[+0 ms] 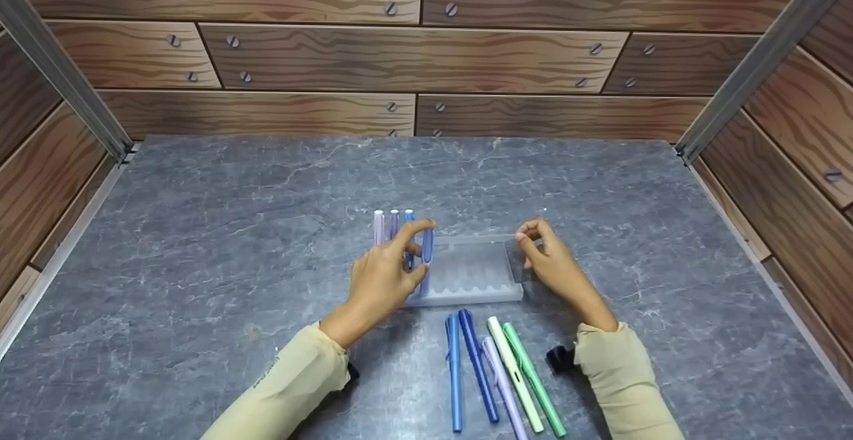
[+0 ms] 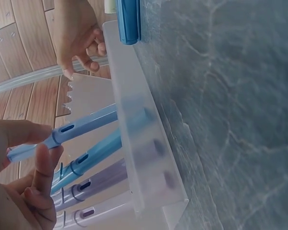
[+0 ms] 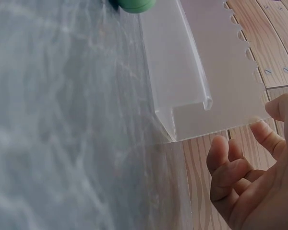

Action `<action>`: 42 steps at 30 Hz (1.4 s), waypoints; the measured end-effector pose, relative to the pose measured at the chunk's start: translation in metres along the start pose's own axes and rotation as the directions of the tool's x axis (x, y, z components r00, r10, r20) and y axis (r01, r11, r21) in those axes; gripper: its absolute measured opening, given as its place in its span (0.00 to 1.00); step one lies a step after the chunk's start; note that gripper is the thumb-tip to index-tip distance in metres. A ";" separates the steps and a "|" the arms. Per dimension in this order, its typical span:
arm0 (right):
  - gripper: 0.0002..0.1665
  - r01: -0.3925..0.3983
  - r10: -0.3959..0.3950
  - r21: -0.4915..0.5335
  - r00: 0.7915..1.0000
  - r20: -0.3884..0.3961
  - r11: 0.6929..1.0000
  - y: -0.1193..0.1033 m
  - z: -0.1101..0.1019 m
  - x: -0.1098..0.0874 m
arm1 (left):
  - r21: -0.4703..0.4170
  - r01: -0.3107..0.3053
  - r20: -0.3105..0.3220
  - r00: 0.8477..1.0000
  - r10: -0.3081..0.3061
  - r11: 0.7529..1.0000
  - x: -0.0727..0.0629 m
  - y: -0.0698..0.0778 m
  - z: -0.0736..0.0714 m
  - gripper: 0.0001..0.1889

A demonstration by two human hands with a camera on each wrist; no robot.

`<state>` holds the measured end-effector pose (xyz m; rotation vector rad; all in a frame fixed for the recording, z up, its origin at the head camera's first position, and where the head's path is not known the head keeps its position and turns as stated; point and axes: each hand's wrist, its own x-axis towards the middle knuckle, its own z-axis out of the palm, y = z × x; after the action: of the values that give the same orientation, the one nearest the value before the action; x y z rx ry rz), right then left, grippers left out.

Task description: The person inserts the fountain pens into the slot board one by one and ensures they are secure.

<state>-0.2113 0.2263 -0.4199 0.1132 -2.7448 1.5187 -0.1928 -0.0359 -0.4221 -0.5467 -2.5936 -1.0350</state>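
A frosted translucent pen holder (image 1: 476,295), with a notched back panel, stands mid-table. My left hand (image 1: 380,277) pinches a periwinkle-blue pen (image 1: 428,243) between thumb and finger; in the left wrist view its lower end is behind the holder's front wall (image 2: 134,120). Beside it a blue pen (image 2: 105,147), a purple pen (image 2: 103,179) and a pale pink pen (image 2: 105,207) stand in the holder, partly covered by the left hand in the head view. With thumb and forefinger, my right hand (image 1: 553,263) pinches the panel's upper right corner; its other fingers are loosely curled.
Several capped pens lie in front of the holder: a blue one (image 1: 454,373), a dark blue one (image 1: 478,367), a lavender one (image 1: 504,387), a pale green one (image 1: 515,373) and a green one (image 1: 534,380). Wood-patterned walls (image 1: 413,60) enclose the grey marbled table (image 1: 233,227).
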 end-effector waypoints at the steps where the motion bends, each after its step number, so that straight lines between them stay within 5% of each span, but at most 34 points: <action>1: 0.07 -0.010 0.010 0.003 1.000 -0.003 1.000 -0.001 0.000 0.000 | 0.001 0.002 0.002 1.000 -0.002 1.000 0.000 0.000 0.000 0.32; 11: 0.07 -0.016 0.016 -0.010 0.999 -0.031 1.000 0.021 0.006 0.011 | 0.046 0.000 0.022 1.000 -0.001 0.999 0.001 0.000 0.000 0.32; 17: 0.08 0.002 -0.002 -0.007 1.000 -0.021 1.000 0.008 0.003 0.005 | 0.131 -0.037 0.029 0.999 0.034 0.991 0.003 -0.001 0.000 0.31; 32: 0.08 0.006 -0.006 0.006 1.000 -0.012 1.000 -0.004 0.000 -0.001 | 0.143 0.016 0.027 0.999 -0.020 0.990 0.008 -0.004 -0.002 0.33; 42: 0.09 0.006 -0.005 0.016 0.999 -0.033 1.000 0.034 0.006 0.016 | 0.139 -0.010 0.006 1.000 0.009 0.990 0.004 -0.007 -0.002 0.35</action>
<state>-0.2294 0.2382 -0.4508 0.0953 -2.7052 1.5281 -0.1994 -0.0411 -0.4232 -0.5278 -2.6402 -0.8424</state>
